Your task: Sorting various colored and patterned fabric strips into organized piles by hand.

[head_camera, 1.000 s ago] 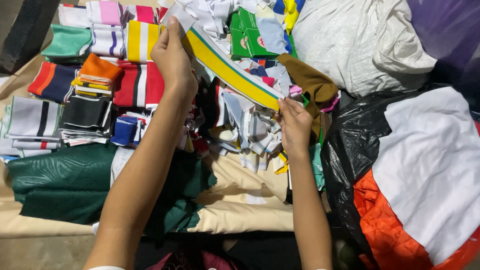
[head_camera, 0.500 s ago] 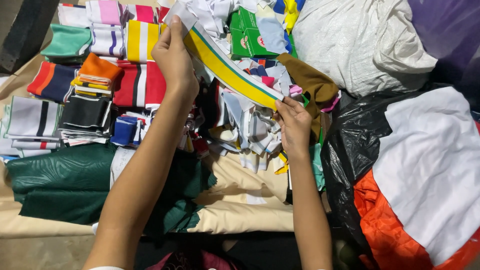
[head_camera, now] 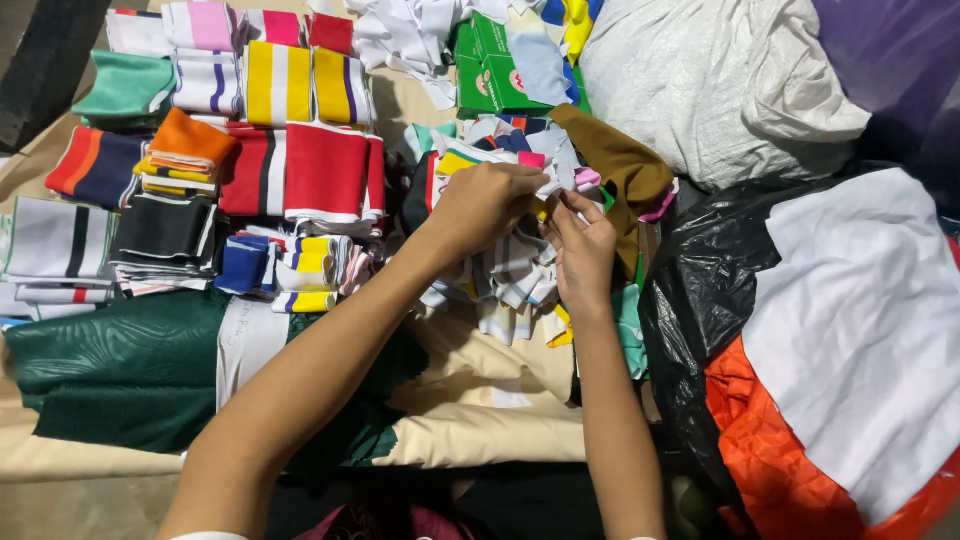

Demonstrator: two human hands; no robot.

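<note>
Striped knit fabric strips [head_camera: 505, 270], loose heap beside brown cloth [head_camera: 620, 170]: light, limp, likely tangle-prone. Left hand [head_camera: 485, 205] and right hand [head_camera: 580, 250] pinch one strip's end; edge grip suits.

A tan cloth-covered surface [head_camera: 470, 365] carries folded striped knit strips [head_camera: 290, 85], a dark green fabric [head_camera: 110, 365] below them, and a black plastic bag [head_camera: 700, 300] to their right.
</note>
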